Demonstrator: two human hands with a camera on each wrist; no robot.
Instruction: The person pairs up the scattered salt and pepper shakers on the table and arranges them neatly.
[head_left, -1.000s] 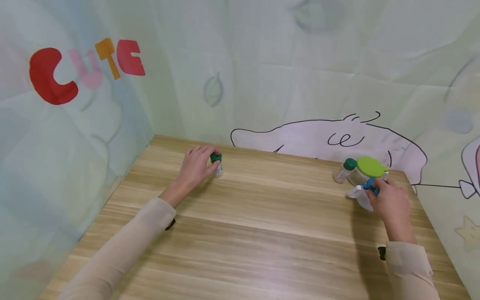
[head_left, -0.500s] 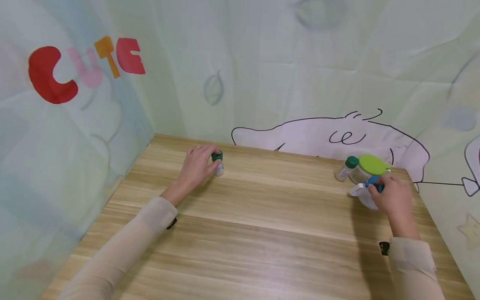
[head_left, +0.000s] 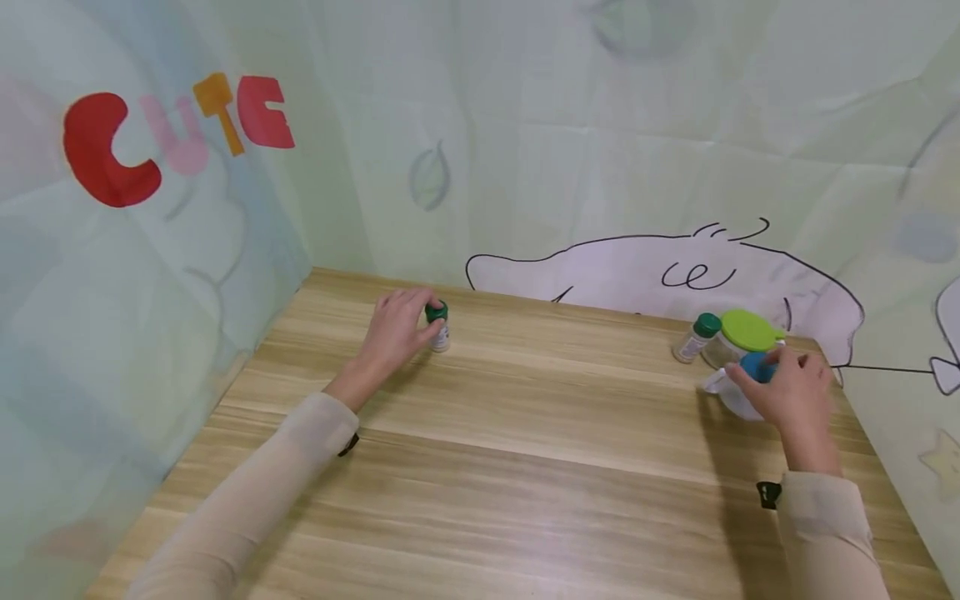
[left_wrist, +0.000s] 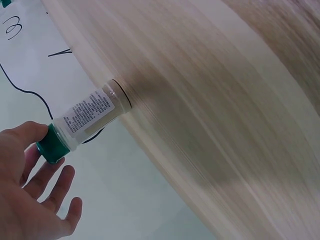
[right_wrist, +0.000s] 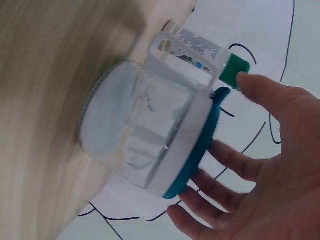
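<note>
In the head view my left hand (head_left: 393,333) pinches the green cap of a small seasoning bottle (head_left: 440,337), upright on the table at the back left. The left wrist view shows thumb and forefinger on the cap, the other fingers spread, and a printed label on the bottle (left_wrist: 90,114). At the back right, my right hand (head_left: 791,396) is spread over a clear jar (right_wrist: 145,125) with a white handle and a blue lid (right_wrist: 200,145). Its thumb stands apart from the lid; the fingertips are close to the lid's edge, and contact is unclear.
A second green-capped seasoning bottle (head_left: 697,337) stands behind the jar, beside a clear container with a lime-green lid (head_left: 750,330). The wooden table (head_left: 525,450) meets printed cloth walls at the back and sides.
My right hand has loosened from the jar's blue lid, its thumb and fingers spreading so more of the lid shows. My left hand stays on its bottle. The view has shifted slightly.
</note>
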